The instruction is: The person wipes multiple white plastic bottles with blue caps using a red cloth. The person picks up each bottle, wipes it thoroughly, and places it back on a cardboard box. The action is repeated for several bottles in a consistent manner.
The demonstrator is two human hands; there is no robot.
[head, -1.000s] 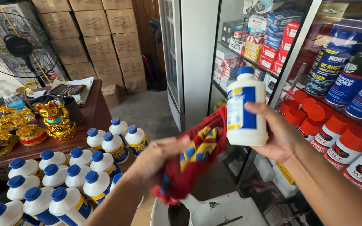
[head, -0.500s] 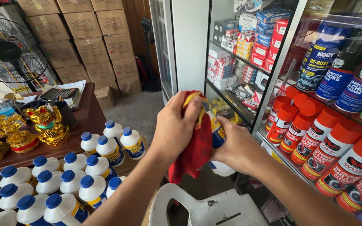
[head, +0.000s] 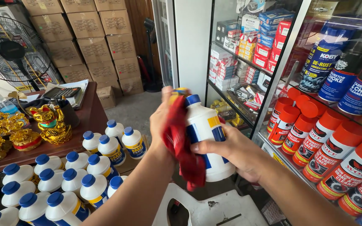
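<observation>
A glass-fronted display cabinet (head: 273, 62) fills the right side, its shelves stacked with small boxes and, nearer the camera, rows of spray cans with red caps (head: 336, 150). Stacked cardboard cartons (head: 93, 42) line the back wall, with a standing fan (head: 13, 52) at the left. A dark wooden desk (head: 91, 115) carries golden figurines (head: 49, 123) near its front edge. Below that edge stands a crowd of white bottles with blue caps (head: 63, 175), touching one another. A white plastic stool (head: 206, 207) sits under the hands. The right hand (head: 231, 152) is closed around the lower half of 1 white bottle (head: 204, 125) with a blue cap, fingers wrapped across its label, holding it upright and slightly tilted in the air above the stool, just in front of the cabinet. The left hand (head: 162, 115) is curled shut on a red cloth (head: 181, 142), pressing it against the bottle's left side near the neck; the cloth hangs down past the bottle's base.
</observation>
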